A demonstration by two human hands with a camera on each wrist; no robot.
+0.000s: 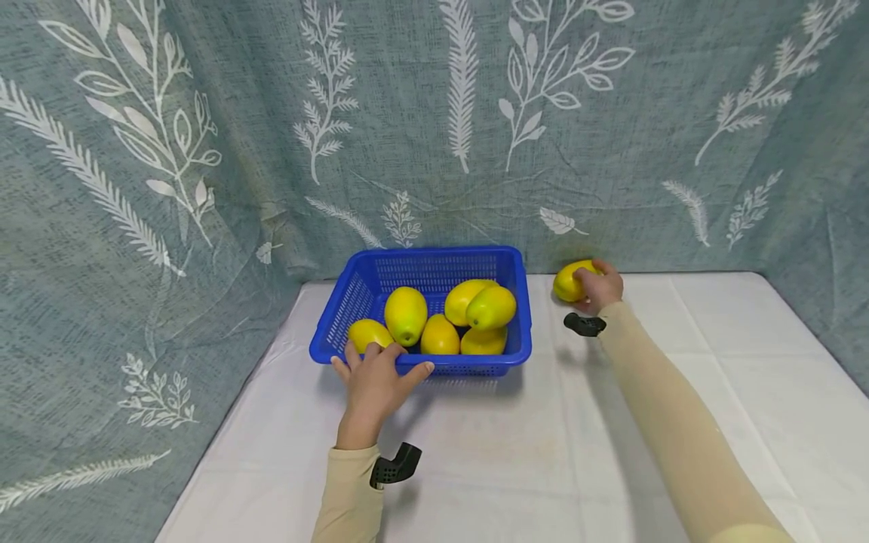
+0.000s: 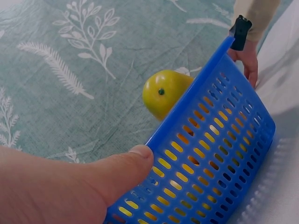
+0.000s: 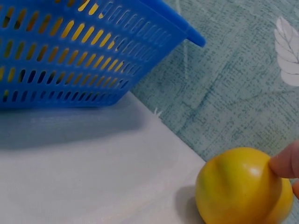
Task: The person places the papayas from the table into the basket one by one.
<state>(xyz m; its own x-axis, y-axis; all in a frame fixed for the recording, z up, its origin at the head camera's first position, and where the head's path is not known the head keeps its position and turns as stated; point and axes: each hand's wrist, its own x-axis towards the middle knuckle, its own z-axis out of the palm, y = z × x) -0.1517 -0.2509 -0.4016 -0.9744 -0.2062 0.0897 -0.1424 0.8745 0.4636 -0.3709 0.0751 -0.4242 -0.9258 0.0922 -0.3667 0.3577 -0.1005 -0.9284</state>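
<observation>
Blue basket (image 1: 519, 302) at centre frame: our left hand (image 1: 373, 385) grips its near rim, steadying it, while our right hand (image 1: 597, 290) curls round a mango (image 1: 569, 280) further right.

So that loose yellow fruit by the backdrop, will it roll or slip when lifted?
The loose fruit looks rounded and glossy, so it may roll if nudged on the flat white cloth. The right hand wraps only one side; the smooth skin might slip.
</observation>
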